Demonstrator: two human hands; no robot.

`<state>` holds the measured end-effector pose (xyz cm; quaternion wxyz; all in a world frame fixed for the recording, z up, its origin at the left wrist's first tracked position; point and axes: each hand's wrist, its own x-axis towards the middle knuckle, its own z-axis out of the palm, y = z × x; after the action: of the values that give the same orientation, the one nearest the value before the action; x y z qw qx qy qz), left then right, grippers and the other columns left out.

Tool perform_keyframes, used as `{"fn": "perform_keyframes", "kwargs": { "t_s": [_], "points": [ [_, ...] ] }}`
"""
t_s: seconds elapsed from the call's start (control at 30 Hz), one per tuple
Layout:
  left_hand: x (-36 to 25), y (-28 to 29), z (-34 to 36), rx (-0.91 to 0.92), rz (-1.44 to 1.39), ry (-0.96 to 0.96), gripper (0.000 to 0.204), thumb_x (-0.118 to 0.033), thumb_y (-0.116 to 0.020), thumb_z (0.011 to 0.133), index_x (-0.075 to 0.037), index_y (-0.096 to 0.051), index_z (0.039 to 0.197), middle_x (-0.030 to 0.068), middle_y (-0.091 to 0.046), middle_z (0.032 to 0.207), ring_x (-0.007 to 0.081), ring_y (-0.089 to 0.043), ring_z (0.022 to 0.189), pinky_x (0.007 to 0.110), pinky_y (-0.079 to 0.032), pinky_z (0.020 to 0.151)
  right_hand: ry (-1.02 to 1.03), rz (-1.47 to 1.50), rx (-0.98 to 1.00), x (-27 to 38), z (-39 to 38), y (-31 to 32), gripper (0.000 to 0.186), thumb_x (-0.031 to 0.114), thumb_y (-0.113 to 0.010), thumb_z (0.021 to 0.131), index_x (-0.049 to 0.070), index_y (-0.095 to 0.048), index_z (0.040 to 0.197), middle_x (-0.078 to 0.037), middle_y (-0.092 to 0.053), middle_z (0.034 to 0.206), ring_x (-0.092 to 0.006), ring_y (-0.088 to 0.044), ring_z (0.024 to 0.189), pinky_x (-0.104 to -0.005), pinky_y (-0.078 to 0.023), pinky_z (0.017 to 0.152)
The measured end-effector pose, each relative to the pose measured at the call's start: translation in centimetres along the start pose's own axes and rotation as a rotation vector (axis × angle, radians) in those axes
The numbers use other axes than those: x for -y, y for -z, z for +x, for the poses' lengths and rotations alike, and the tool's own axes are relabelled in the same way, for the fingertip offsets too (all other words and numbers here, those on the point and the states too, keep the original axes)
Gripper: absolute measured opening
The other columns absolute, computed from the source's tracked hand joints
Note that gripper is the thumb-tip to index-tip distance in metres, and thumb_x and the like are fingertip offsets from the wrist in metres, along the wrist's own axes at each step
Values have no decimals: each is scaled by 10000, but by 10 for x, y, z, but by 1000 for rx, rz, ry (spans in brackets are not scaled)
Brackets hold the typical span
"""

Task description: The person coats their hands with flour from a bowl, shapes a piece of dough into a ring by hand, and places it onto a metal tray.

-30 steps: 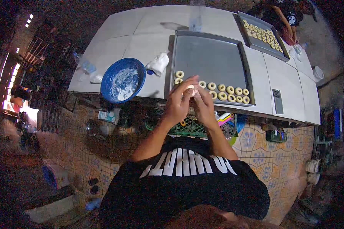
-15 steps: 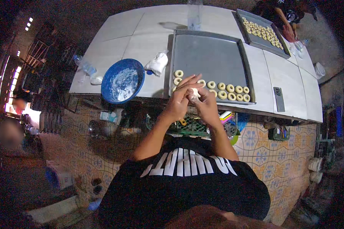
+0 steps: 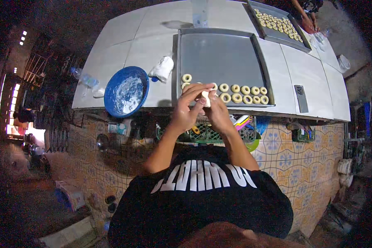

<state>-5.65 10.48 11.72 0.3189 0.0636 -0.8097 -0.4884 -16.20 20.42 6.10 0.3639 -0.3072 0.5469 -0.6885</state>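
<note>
1. From my remote seat I see the left hand point(image 3: 186, 109) with its fingers stretched forward and its thumb on a pale piece of dough point(image 3: 206, 100).
2. The right hand point(image 3: 217, 113) meets it, and its fingers are bent about the same dough. Both hands are narrow and hold this piece between them; how the hidden fingers grip underneath, I cannot tell.
3. The piece of dough is in the air, over the near edge of the large metal tray point(image 3: 221, 53).
4. On this tray, I see dough rings point(image 3: 236, 98) in two rows along the near side, and a few more at the left corner, partly hidden by the left hand.
5. To the left of the tray lie a white plastic bag point(image 3: 163, 68) and, farther left, a blue basin point(image 3: 111, 94) with white powder inside.
6. On the right, a dark smartphone point(image 3: 301, 99) lies on the tiled table point(image 3: 324, 89).
7. At the far right corner, I notice a second tray point(image 3: 277, 36) with many small rings, and a co-worker's hand point(image 3: 309, 25) just beside it.
</note>
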Motion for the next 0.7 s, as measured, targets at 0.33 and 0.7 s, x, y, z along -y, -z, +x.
{"fn": "perform_keyframes", "kwargs": {
  "t_s": [0.33,0.7],
  "points": [
    [8,-12,-25,-196,91,78,287,52,-617,894,1,-720,1157,184,-710,1228,325,-612,1288,421,-447,1108,-179,623,6,31,37,-31,663,647,-333,1064,98,-508,1393,-55,-615,1027,-153,-596,897,-292,-507,803],
    [10,33,21,-247,-234,27,760,-556,-196,1095,-46,-116,1652,130,-53,1738,270,-24,1599,407,-30,1274,451,56,198,66,34,-95,1127,898,-143,892,84,-2,1657,-158,-36,1728,-326,-65,1584,-480,-47,1266]
  ]
}}
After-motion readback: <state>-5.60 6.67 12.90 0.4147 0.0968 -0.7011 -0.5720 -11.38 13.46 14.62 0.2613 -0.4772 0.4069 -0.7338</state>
